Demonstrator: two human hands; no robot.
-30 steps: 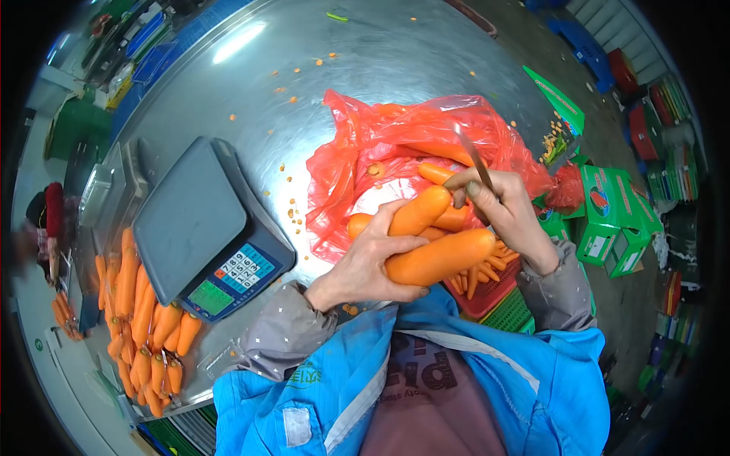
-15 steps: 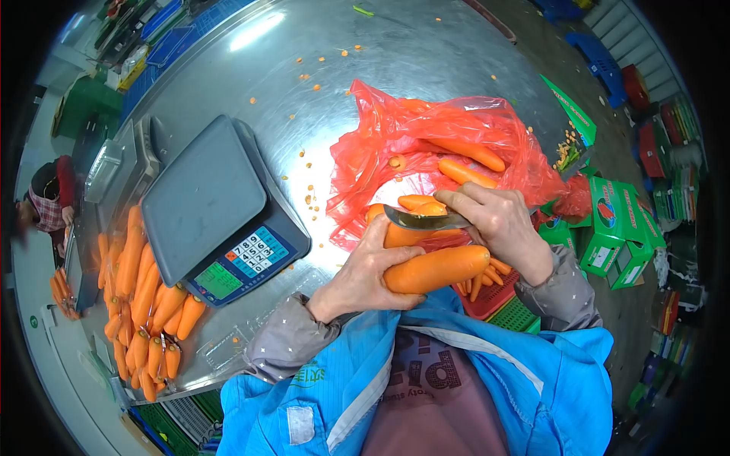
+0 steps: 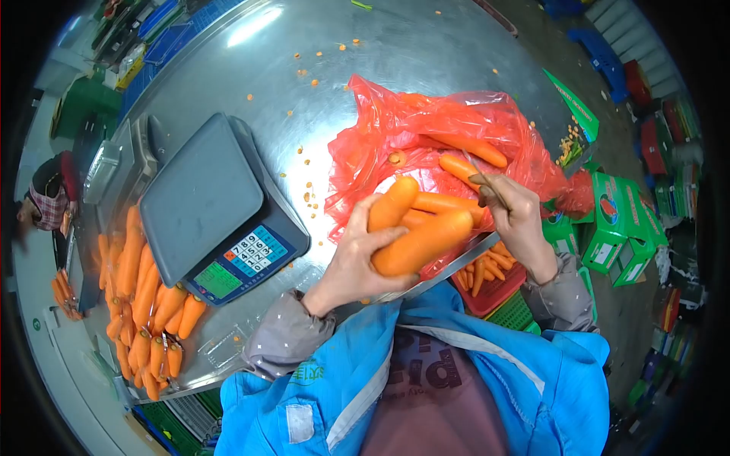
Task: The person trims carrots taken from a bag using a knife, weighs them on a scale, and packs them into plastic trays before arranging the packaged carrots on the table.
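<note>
My left hand (image 3: 351, 262) is closed round two carrots: a thick front carrot (image 3: 426, 243) and a back carrot (image 3: 394, 204). In my right hand (image 3: 521, 220), just to the right of them, is a knife (image 3: 494, 191); it shows nearly edge-on, its blade apart from the held carrots. Beyond both hands lies a crumpled red plastic bag (image 3: 353, 152), open, with several loose carrots (image 3: 475, 149) on and in it. Other carrots (image 3: 441, 202) show behind the held ones, partly hidden.
A digital scale (image 3: 201, 197) stands left, beside a pile of bagged carrots (image 3: 144, 304). Orange scraps (image 3: 307, 194) dot the metal table (image 3: 304, 114). A red basket (image 3: 487, 296) of small carrots sits below the edge. Green boxes (image 3: 612, 228) stand right; another person (image 3: 52, 194) is far left.
The knife has moved up and right, away from the carrots, and turned edge-on. My left hand has tilted its carrots more upright, and the right hand has shifted slightly down.
</note>
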